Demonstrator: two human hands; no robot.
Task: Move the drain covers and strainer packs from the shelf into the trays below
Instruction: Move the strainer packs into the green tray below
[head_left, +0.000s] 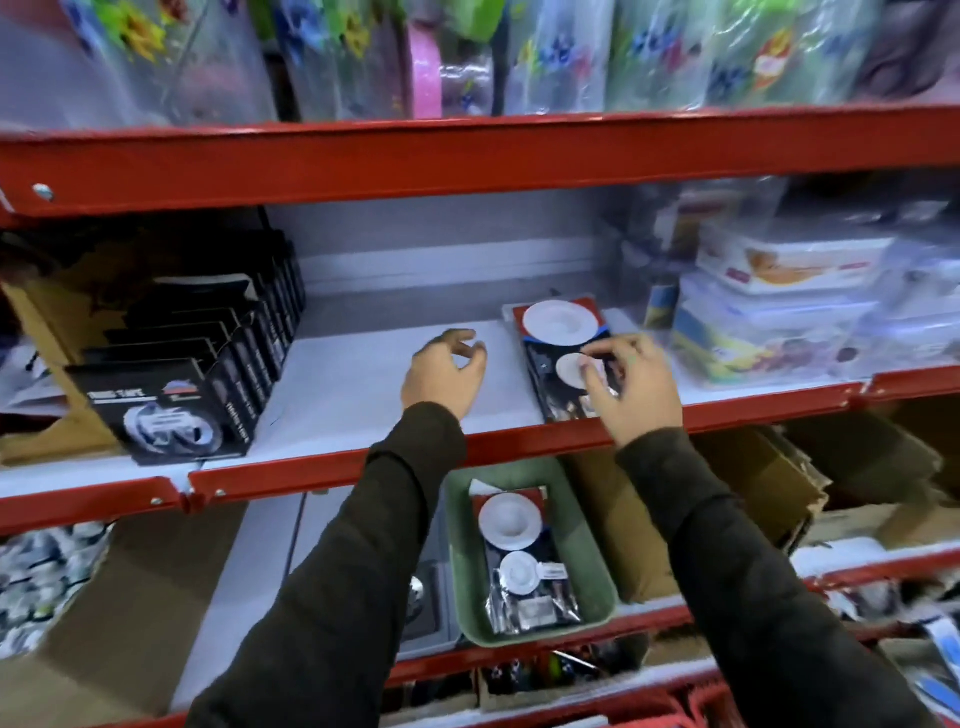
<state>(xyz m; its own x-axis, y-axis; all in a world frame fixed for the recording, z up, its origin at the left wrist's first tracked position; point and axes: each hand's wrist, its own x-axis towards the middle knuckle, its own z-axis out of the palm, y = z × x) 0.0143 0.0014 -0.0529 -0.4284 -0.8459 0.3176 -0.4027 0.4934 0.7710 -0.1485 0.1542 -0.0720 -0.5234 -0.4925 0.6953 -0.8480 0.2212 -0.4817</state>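
Observation:
A strainer pack (558, 332) with two white discs on a dark card lies flat on the middle shelf (337, 395). My right hand (631, 387) hovers over its near end, fingers curled around the smaller disc and touching the pack. My left hand (444, 376) rests on the bare shelf just left of the pack, fingers loosely curled, holding nothing. One level down, a green tray (462, 566) holds another strainer pack (522, 556) lying flat. A grey tray (426, 608) with a metal drain cover sits left of it, mostly hidden by my left sleeve.
A row of black boxed packs (182, 374) fills the shelf's left side. Clear plastic food containers (789, 306) are stacked at the right. Cardboard boxes (753, 499) stand right of the green tray. Red shelf edges (467, 156) run above and below.

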